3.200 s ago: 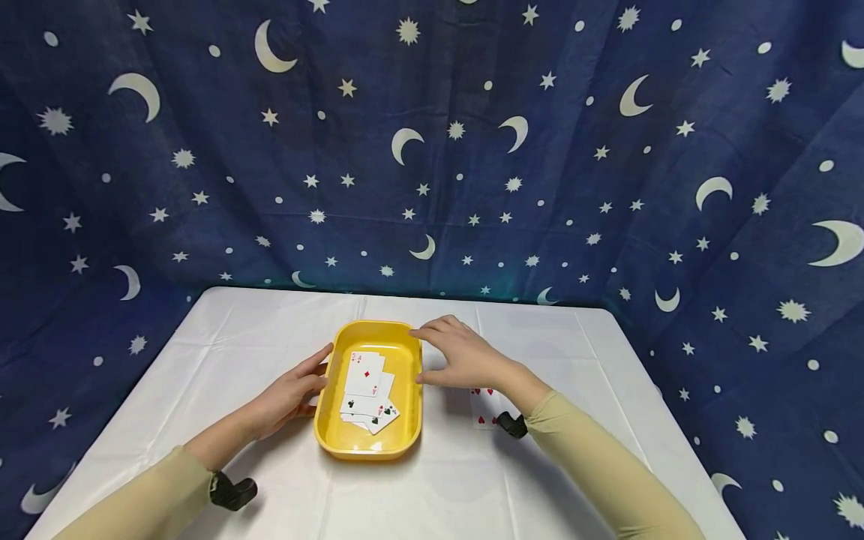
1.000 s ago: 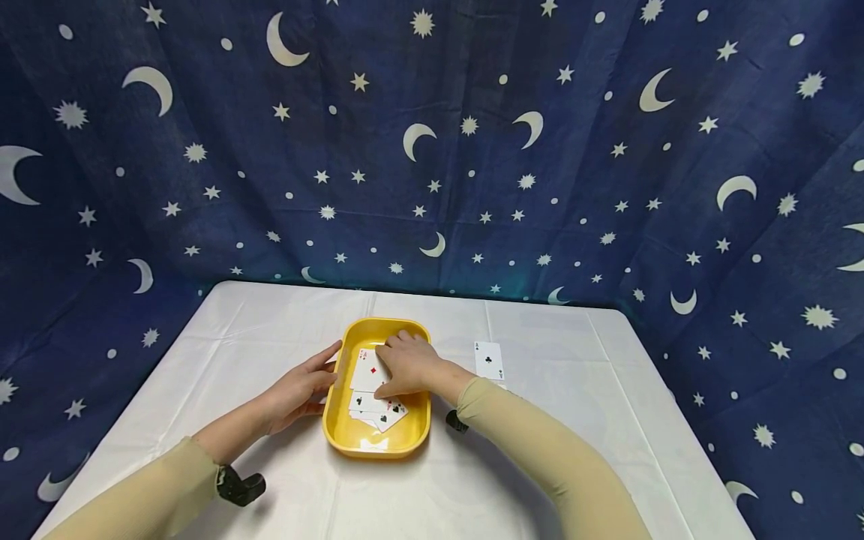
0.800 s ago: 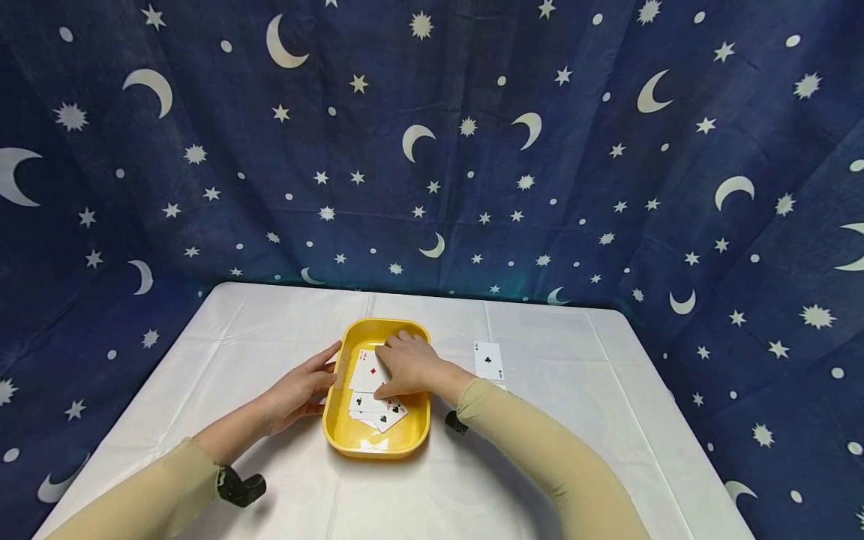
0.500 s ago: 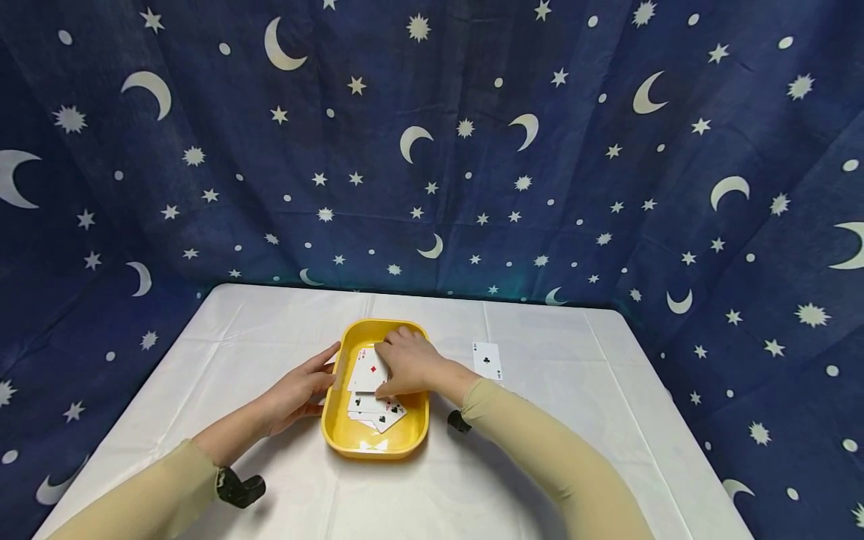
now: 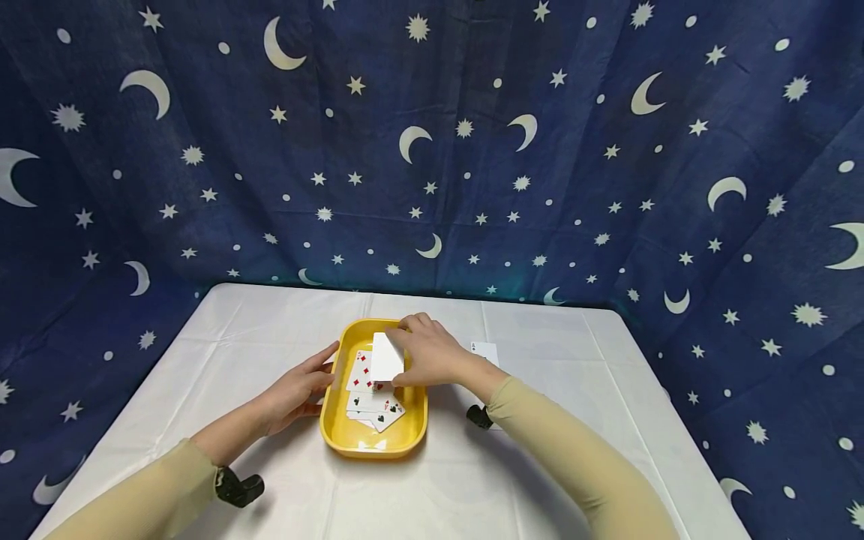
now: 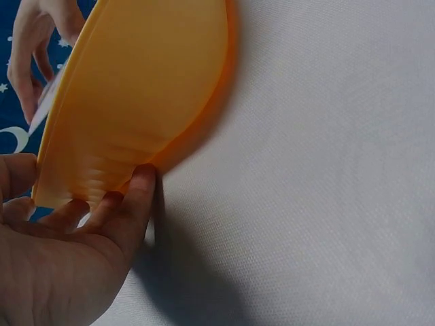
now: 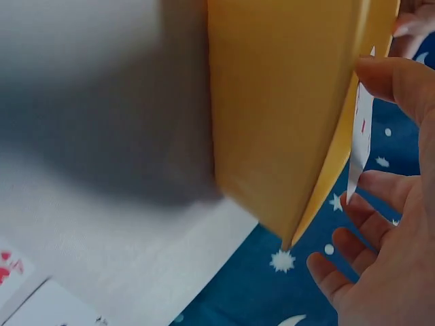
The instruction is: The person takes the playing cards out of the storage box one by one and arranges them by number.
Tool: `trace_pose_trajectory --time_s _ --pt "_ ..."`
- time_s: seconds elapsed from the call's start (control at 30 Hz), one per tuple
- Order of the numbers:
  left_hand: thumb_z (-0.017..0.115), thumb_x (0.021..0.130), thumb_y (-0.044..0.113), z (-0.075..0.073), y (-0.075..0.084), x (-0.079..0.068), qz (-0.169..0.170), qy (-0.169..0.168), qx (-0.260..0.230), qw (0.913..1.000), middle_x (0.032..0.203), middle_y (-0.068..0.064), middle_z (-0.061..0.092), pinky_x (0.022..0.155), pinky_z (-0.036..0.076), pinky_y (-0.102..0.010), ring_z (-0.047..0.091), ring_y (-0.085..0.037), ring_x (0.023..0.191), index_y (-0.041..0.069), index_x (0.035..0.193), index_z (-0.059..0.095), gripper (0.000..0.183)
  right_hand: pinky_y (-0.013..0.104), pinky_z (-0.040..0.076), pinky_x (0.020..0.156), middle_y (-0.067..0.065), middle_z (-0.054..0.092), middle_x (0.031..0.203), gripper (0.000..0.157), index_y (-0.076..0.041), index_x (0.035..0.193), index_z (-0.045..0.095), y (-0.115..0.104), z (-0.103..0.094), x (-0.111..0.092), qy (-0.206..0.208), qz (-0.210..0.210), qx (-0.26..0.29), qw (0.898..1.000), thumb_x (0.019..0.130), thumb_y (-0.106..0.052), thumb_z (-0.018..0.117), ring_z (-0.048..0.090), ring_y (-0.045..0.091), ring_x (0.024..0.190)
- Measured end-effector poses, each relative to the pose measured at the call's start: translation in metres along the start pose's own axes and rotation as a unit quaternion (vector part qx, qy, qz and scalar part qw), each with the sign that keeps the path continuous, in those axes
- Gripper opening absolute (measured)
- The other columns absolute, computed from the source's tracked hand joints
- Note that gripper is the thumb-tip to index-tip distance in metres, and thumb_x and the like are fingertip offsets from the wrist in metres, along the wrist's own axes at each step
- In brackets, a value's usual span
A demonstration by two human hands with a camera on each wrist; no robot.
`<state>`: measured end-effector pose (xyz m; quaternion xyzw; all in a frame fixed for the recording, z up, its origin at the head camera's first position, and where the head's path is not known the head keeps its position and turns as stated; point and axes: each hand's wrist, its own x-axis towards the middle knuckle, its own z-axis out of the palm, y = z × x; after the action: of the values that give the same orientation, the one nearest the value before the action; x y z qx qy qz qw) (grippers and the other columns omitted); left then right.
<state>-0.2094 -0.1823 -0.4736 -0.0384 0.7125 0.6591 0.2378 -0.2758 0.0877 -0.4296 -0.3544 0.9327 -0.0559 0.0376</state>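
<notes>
My right hand pinches a playing card between thumb and fingers, tilted above the yellow tray. The card's upper side looks plain white in the head view; red marks show on the card in the right wrist view. My left hand grips the tray's left side, its thumb at the rim and fingers against the outer wall in the left wrist view. Inside the tray, a five of diamonds overlaps several other cards, among them spades.
To the right of the tray, an ace card lies on the white tablecloth, partly covered by the right forearm. A red-suited card and another white card show in the right wrist view. A starry curtain hangs behind the table.
My right hand reached into the tray, took the ace of diamonds off the pile and raised it up and right, uncovering the five of diamonds. My left hand stayed at the tray.
</notes>
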Motion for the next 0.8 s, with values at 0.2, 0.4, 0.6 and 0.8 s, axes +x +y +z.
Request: trace_pose_trajectory --time_s 0.2,0.4,0.6,0.8 --pt "0.050 0.104 0.017 0.001 0.000 0.001 0.004 -0.002 0.000 1.0000 0.163 -0.018 0.031 0.092 0.056 -0.044 0.054 -0.034 0.128 0.030 0.166 0.018 0.071 0.042 0.032 0.114 0.003 0.048 0.142 0.087 -0.022 0.153 0.049 0.014 -0.009 -0.016 0.013 0.022 0.029 0.999 0.077 -0.053 0.080 0.035 0.022 0.134" --pt "0.050 0.103 0.019 0.002 -0.002 0.002 0.004 -0.001 0.003 1.0000 0.163 -0.019 0.032 0.092 0.056 -0.045 0.054 -0.034 0.129 0.030 0.166 0.018 0.071 0.044 0.030 0.116 0.001 0.047 0.144 0.089 -0.025 0.155 0.046 0.031 -0.013 -0.032 0.023 0.038 0.039 0.998 0.077 -0.055 0.078 0.033 0.022 0.136" --pt "0.050 0.103 0.019 0.001 -0.003 0.001 0.003 -0.001 0.003 1.0000 0.163 -0.019 0.030 0.092 0.056 -0.046 0.054 -0.035 0.128 0.031 0.166 0.017 0.072 0.046 0.030 0.116 0.002 0.047 0.146 0.089 -0.026 0.155 0.047 0.052 -0.016 -0.050 0.037 0.056 0.056 0.996 0.076 -0.052 0.080 0.033 0.023 0.138" --pt "0.051 0.104 0.020 0.001 -0.004 0.001 0.006 -0.004 0.007 1.0000 0.164 -0.020 0.028 0.093 0.056 -0.047 0.053 -0.036 0.130 0.031 0.166 0.016 0.072 0.049 0.031 0.115 0.004 0.046 0.146 0.091 -0.023 0.155 0.047 0.075 -0.027 -0.069 0.042 0.070 0.064 0.995 0.075 -0.047 0.082 0.033 0.024 0.137"
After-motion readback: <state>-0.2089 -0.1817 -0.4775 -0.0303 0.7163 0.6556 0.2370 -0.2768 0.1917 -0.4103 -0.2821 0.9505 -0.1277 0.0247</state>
